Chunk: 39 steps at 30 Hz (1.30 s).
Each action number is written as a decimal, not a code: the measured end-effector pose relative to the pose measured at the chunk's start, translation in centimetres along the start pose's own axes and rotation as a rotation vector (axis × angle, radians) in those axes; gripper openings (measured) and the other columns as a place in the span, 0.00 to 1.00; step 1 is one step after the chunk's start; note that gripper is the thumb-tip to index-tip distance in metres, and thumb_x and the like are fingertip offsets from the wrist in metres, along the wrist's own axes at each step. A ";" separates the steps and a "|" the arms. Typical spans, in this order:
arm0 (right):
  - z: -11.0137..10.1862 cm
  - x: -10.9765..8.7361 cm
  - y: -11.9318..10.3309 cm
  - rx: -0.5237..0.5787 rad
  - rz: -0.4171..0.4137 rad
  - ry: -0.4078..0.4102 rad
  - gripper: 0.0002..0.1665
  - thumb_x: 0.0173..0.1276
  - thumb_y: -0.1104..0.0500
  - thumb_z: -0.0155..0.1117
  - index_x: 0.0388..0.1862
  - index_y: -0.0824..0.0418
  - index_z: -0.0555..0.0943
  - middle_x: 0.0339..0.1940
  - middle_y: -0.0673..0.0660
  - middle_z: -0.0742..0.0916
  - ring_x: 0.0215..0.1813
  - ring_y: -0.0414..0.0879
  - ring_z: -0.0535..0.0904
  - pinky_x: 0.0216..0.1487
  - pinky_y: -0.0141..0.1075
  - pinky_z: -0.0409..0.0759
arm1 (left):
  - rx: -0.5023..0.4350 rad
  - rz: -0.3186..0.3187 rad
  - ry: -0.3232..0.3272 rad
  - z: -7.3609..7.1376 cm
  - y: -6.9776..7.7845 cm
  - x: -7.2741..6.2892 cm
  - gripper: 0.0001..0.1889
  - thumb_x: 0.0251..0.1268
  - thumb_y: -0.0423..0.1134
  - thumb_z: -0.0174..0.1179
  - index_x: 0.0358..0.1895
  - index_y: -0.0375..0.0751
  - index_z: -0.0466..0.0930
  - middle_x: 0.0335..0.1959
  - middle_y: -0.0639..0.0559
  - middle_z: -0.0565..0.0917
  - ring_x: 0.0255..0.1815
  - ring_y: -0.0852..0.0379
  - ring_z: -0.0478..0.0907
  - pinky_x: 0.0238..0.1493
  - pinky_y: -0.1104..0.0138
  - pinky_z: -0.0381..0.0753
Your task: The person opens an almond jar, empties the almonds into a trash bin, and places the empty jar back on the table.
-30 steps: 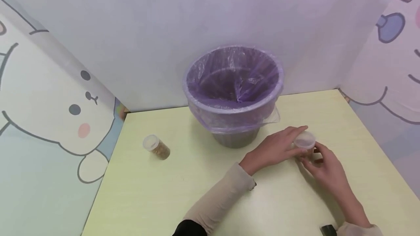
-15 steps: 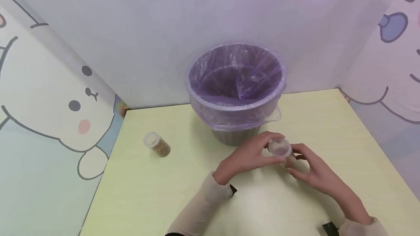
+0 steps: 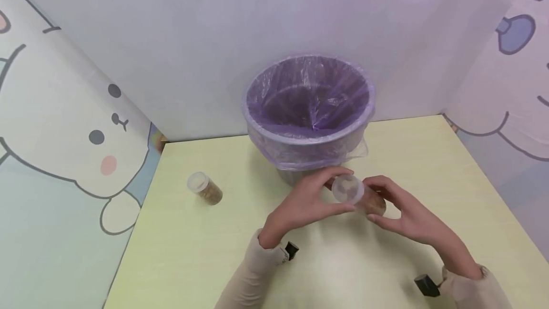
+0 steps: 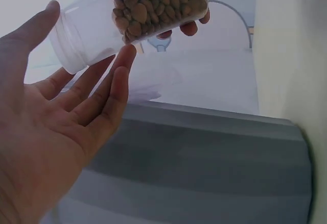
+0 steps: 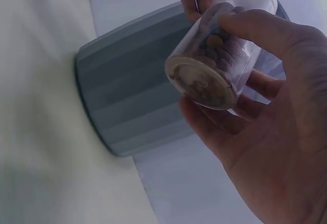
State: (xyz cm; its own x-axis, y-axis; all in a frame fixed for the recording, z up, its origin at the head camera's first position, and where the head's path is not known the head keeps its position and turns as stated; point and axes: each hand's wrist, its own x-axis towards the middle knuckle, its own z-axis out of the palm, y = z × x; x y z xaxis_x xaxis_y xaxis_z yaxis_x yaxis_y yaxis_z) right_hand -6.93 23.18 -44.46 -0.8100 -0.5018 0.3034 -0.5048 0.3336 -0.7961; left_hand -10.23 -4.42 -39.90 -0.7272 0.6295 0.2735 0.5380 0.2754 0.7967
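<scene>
A clear plastic jar [image 3: 372, 202] with a whitish lid [image 3: 347, 189] is held between both hands in front of the bin, tilted with its lid toward the left. Brown almond-like nuts [image 4: 158, 4] fill its lower part in the left wrist view. My left hand [image 3: 306, 202] grips the lid end, thumb on one side and fingers on the other. Around the jar's body near its base curl the thumb and fingers of my right hand [image 3: 409, 213]. The right wrist view shows the jar's round bottom [image 5: 202, 83] facing the camera.
A grey bin lined with a purple bag [image 3: 309, 151] stands at the back of the pale yellow table [image 3: 223, 252], just behind the hands. Farther left is a second lidded jar [image 3: 210, 192] with brown contents. Cartoon-printed walls [image 3: 206, 51] enclose the table's back and sides.
Both hands have brought the jar leftward, from the right side of the table to in front of the bin. It has tipped over more, with its body now showing to the right.
</scene>
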 end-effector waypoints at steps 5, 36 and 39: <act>-0.2 0.9 -1.1 0.070 -0.020 0.004 0.44 0.60 0.75 0.75 0.73 0.58 0.69 0.68 0.48 0.78 0.59 0.36 0.79 0.59 0.20 0.76 | 0.025 0.075 0.021 -1.5 0.2 -0.6 0.39 0.60 0.43 0.78 0.74 0.50 0.71 0.63 0.55 0.82 0.53 0.61 0.81 0.59 0.69 0.84; 2.0 4.7 -3.3 0.089 -0.288 0.066 0.43 0.57 0.76 0.76 0.73 0.69 0.74 0.63 0.55 0.84 0.56 0.39 0.82 0.52 0.25 0.83 | 0.268 0.428 0.347 -5.4 -2.2 -2.5 0.28 0.62 0.57 0.74 0.55 0.39 0.82 0.45 0.47 0.91 0.29 0.61 0.82 0.35 0.75 0.84; 2.5 4.8 -3.0 0.117 -0.316 0.109 0.41 0.57 0.77 0.75 0.71 0.72 0.74 0.63 0.57 0.84 0.59 0.39 0.82 0.54 0.24 0.84 | 0.262 0.428 0.372 -5.3 -2.2 -2.2 0.27 0.64 0.59 0.72 0.54 0.40 0.82 0.42 0.48 0.91 0.26 0.62 0.80 0.33 0.77 0.82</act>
State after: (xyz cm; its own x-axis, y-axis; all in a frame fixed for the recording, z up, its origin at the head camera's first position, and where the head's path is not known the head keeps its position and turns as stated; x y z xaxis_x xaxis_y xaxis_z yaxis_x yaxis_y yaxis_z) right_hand -8.58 17.74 -41.94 -0.6498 -0.4755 0.5930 -0.7027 0.0784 -0.7071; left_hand -12.06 -10.24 -39.36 -0.4982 0.4415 0.7463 0.8671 0.2535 0.4288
